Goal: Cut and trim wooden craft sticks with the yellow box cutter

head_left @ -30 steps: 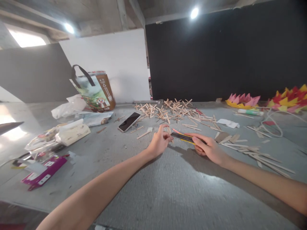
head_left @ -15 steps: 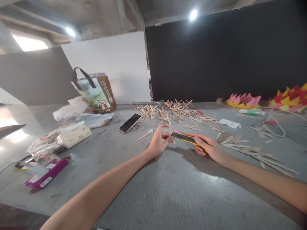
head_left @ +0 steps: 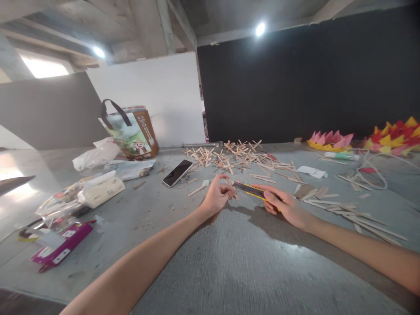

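My left hand (head_left: 217, 194) pinches a small piece of thin wood (head_left: 236, 196) just above the grey table. Wrapped round a yellow and black utility knife (head_left: 251, 190), my right hand (head_left: 284, 204) lies to the right, and the knife's front end points left at the wood, close to my left fingertips. Whether the blade touches the wood cannot be made out. Behind both hands spreads a heap of crossed wooden sticks (head_left: 241, 154). Flat wooden strips (head_left: 354, 213) lie to the right of my right hand.
On the grey table (head_left: 197, 271), a phone (head_left: 177, 173) lies beyond my left hand. Farther left are a printed bag (head_left: 133, 133), plastic packets (head_left: 101, 190) and a purple package (head_left: 64, 245). Paper flowers (head_left: 331, 140), a glue stick (head_left: 341, 155) and a white cable (head_left: 382, 177) are at the right.
The view has tilted up slightly, so most things appear a little lower. The knife and both hands have shifted slightly; both hands keep their holds.
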`<state>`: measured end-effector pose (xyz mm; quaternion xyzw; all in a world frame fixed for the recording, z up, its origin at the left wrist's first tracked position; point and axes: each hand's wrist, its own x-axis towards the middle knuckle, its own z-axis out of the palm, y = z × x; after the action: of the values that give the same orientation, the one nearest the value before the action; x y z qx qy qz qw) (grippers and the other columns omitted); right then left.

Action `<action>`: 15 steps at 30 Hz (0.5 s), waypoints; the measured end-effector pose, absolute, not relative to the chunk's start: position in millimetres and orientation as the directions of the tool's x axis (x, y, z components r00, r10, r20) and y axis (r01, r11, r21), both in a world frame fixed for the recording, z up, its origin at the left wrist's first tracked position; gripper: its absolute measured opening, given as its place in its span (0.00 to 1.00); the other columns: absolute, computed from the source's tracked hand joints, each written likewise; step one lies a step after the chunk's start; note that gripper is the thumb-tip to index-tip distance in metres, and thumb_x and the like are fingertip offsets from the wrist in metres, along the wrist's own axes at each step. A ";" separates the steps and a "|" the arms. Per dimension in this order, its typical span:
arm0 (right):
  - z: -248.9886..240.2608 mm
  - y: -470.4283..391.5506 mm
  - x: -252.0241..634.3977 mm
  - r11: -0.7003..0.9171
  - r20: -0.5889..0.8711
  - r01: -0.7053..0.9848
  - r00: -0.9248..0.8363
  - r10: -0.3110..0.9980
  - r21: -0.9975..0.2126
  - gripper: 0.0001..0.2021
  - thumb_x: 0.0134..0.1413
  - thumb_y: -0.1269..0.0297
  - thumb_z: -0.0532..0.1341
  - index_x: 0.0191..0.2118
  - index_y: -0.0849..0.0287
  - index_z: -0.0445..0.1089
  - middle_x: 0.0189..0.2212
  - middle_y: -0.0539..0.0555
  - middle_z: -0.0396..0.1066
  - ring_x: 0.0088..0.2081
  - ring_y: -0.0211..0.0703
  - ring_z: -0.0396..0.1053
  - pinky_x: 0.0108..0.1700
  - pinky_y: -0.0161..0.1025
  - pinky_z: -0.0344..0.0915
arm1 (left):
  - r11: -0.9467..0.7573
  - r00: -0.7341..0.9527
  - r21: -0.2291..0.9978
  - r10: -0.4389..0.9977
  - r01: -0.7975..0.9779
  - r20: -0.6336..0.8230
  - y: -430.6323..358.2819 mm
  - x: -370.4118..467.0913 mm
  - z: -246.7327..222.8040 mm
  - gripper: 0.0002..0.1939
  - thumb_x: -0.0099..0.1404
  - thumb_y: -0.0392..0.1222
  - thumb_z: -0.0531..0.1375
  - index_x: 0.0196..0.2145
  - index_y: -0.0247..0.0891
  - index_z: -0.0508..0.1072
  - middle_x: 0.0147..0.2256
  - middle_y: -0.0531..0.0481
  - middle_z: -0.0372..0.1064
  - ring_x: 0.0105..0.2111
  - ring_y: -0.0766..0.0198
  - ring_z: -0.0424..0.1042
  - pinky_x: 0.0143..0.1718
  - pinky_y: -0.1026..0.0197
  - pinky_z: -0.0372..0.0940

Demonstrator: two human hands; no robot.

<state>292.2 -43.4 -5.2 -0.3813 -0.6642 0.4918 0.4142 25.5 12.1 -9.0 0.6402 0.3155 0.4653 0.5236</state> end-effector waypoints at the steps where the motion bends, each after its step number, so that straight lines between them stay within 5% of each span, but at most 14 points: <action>1: -6.1 -42.5 292.2 0.231 0.181 0.104 -0.353 0.918 -0.967 0.33 0.74 0.41 0.57 0.70 0.63 0.67 0.26 0.45 0.58 0.27 0.40 0.59 0.32 0.41 0.55 | -0.256 0.369 0.964 0.891 -0.073 0.265 11.7 25.4 -8.6 0.36 0.60 0.56 0.73 0.54 0.40 0.58 0.27 0.55 0.77 0.28 0.64 0.76 0.35 0.62 0.64; 11: -2.7 -42.5 290.9 0.256 0.213 0.151 -0.254 0.943 -0.955 0.32 0.74 0.41 0.57 0.69 0.59 0.69 0.25 0.45 0.58 0.27 0.40 0.59 0.32 0.40 0.56 | -0.296 0.395 0.955 0.880 0.019 0.265 11.2 25.4 -9.0 0.40 0.63 0.44 0.69 0.69 0.35 0.62 0.27 0.58 0.73 0.28 0.67 0.72 0.35 0.63 0.64; 15: -1.9 -42.7 290.4 0.285 0.241 0.172 -0.238 0.941 -0.943 0.31 0.75 0.41 0.57 0.70 0.57 0.69 0.24 0.45 0.59 0.27 0.40 0.60 0.32 0.40 0.56 | -0.262 0.380 0.965 0.893 0.007 0.240 16.3 24.6 -13.4 0.34 0.60 0.47 0.72 0.60 0.34 0.70 0.28 0.55 0.75 0.29 0.66 0.74 0.36 0.62 0.66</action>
<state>290.4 -42.7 -1.9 -0.4202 -0.6621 0.4253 0.4520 24.6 16.3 -13.4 0.6612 0.3404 0.4405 0.5030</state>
